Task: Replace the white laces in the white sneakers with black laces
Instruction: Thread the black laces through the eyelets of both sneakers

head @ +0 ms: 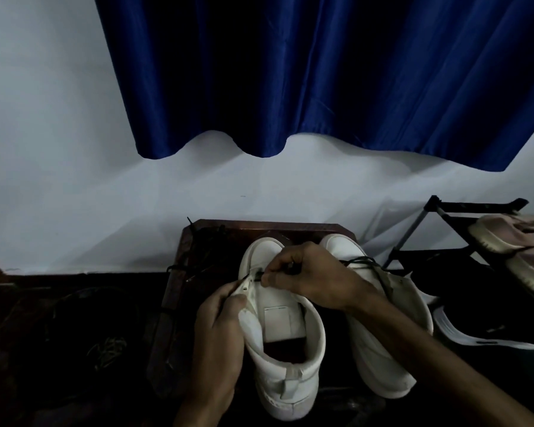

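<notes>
two white sneakers stand side by side on a dark wooden table [259,225] at 6 o'clock in the view, with their toes pointing away from the person. that way the lace holes face up and are easy to reach.

the left hand [219,328] pinches the lace flap of the left white sneaker [285,343] and tugs it toward 9 o'clock. i think this keeps the flap still and the hole open. the right hand [302,275] is at 1 o'clock from the left hand. its thumb and finger are closed on a black lace [255,276] right at that flap. it looks like the lace is going through a hole near the toe, so this shoe seems only just begun.

the right white sneaker [379,349] sits at 3 o'clock from the first one. another black lace [363,260] lies across its front. how far along that shoe is, i cannot tell.

some loose black lace [182,268] trails over the table at 9 o'clock from the toes.

count: two white sneakers, two hands, and no white laces in sight. black lace shows in three spots, but i cannot tell how many whole laces that makes. the shoe rack [438,211] at 3 o'clock holds two other shoes, a pink shoe [512,235] and a black shoe [481,337].
</notes>
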`<state>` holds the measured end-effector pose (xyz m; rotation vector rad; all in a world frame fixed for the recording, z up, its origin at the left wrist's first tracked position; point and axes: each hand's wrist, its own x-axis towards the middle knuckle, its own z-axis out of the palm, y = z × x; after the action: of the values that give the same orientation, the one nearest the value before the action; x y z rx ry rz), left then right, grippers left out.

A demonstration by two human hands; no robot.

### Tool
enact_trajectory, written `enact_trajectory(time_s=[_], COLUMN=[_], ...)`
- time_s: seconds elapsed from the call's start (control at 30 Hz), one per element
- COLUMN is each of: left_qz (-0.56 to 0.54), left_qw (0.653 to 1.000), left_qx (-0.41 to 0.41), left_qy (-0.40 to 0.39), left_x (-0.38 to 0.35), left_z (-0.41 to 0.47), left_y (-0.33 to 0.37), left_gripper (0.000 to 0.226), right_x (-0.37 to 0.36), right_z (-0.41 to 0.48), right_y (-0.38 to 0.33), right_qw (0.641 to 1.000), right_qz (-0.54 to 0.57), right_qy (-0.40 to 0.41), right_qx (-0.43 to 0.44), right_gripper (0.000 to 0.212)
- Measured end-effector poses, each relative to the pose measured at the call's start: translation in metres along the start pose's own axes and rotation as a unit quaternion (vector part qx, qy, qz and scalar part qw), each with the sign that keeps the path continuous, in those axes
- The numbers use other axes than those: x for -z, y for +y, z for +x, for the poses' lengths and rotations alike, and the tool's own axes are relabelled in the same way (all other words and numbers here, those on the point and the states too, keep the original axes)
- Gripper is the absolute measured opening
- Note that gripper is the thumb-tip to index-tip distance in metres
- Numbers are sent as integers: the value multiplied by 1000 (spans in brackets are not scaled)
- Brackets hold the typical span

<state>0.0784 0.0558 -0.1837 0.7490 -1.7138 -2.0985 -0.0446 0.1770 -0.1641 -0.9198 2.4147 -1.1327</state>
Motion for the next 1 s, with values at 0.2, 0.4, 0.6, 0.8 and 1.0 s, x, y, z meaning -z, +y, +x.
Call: enact_trajectory(time_s=[0.2,0.4,0.6,0.8,1.0], left_qz=[56,258,254,215,235], left_qw=[998,950,954,971,958], left_qx=[-21,-178,-151,-100,-160], left_qy=[-12,4,43,2,22], left_x=[-1,-8,-10,-8,-5], left_z=[-1,-24,-22,-12,-4], left_y=[1,-10,-28,-29,-27], left_gripper=[31,45,28,25,20], right_x=[-3,0,8,4,13], right_z=[-1,-6,-6,-4,-10], right_y=[0,2,9,5,-7], right_qw=[999,999,999,995,978], right_qz=[-32,-37,11,72,157], right_qy=[5,15,-32,-69,-130], right_qx=[2,17,22,-1,-54], right_gripper=[11,5,6,10,31])
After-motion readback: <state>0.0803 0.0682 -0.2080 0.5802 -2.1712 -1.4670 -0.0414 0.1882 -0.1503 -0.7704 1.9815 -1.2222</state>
